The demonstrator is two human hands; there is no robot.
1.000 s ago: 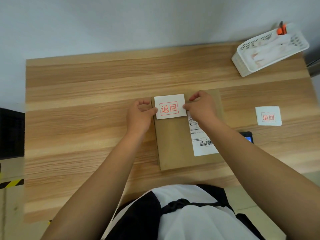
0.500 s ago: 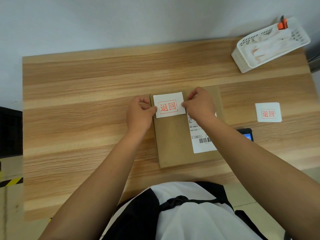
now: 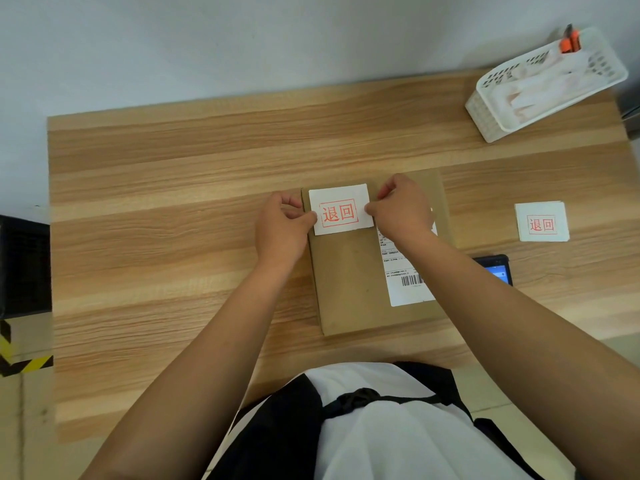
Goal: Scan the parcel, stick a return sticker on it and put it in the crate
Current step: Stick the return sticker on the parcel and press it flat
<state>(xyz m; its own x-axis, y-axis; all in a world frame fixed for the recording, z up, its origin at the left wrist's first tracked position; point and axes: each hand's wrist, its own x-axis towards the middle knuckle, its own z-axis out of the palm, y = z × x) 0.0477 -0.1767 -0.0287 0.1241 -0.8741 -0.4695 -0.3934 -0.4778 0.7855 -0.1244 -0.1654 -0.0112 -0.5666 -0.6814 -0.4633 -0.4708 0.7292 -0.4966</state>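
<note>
A flat brown cardboard parcel (image 3: 349, 282) lies on the wooden table (image 3: 173, 237), with a white shipping label (image 3: 407, 278) and barcode on its right side. A white return sticker (image 3: 340, 209) with red characters rests on the parcel's far left corner. My left hand (image 3: 282, 228) pinches the sticker's left edge. My right hand (image 3: 401, 209) pinches its right edge and hides the top of the shipping label.
A stack of return stickers (image 3: 541, 221) lies on the table to the right. A dark scanner with a lit screen (image 3: 495, 268) peeks out behind my right forearm. A white plastic basket (image 3: 543, 84) stands at the far right corner. A black crate (image 3: 24, 265) sits left of the table.
Both hands have stayed at the sticker's edges on the parcel. Only the camera view has shifted slightly.
</note>
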